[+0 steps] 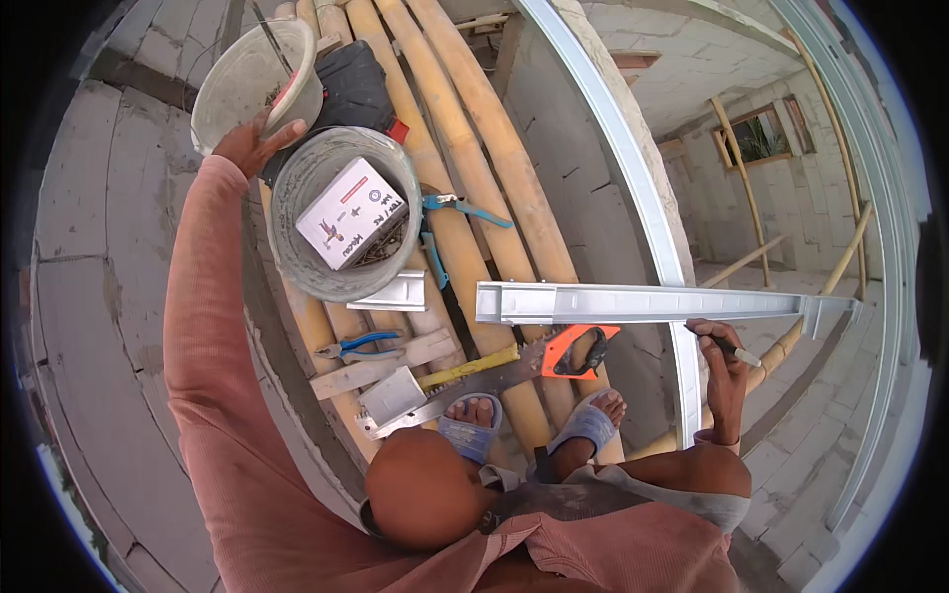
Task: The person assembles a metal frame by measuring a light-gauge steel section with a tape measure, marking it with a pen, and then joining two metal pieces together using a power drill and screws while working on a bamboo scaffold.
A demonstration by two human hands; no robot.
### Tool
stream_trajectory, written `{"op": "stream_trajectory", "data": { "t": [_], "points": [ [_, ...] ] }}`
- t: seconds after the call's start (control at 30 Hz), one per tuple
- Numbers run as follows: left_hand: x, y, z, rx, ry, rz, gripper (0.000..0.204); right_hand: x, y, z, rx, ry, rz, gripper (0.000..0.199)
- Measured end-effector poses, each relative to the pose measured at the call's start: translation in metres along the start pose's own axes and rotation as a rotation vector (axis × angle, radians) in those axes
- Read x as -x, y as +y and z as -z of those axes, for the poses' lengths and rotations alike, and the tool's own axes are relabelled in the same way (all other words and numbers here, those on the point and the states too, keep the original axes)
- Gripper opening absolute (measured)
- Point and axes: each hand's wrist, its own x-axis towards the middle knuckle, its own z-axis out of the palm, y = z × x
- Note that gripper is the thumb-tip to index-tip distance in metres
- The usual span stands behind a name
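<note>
My left hand (259, 146) reaches far to the left and grips the near rim of a pale grey bucket (225, 99), its thumb sticking out to the side. Inside that bucket lie a red item and a long thin rod; the fingertips are partly hidden. My right hand (727, 371) pinches a dark marker with a pale end (739, 352), just below a silver metal channel (613, 304). This channel lies crosswise over a long metal rail (633, 148). A second bucket (289, 259) holds a white box (348, 212) resting on small metal pieces.
Bamboo poles (470, 128) form the platform under my sandalled feet. On it lie a handsaw with an orange handle (556, 354), blue-handled snips (479, 211), blue pliers (361, 344), channel offcuts (393, 393) and a black case (351, 89). Block walls (89, 227) stand around; the lower room (751, 198) opens rightward.
</note>
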Motion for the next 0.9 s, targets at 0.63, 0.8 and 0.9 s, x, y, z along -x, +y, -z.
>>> {"op": "stream_trajectory", "data": {
  "t": [0.63, 0.8, 0.9],
  "points": [
    [-0.043, -0.119, 0.009, -0.609, 0.055, 0.093, 0.08, 0.474, 0.22, 0.097, 0.448, 0.787, -1.378, 0.036],
    [-0.036, -0.138, 0.059, -0.475, 0.109, 0.025, 0.079, 0.462, 0.335, 0.024, 0.295, 0.508, -1.336, 0.076],
    [-0.039, -0.128, 0.024, -0.266, 0.056, 0.054, 0.069, 0.49, 0.372, 0.043, 0.163, 0.469, -1.302, 0.074]
  ]
}}
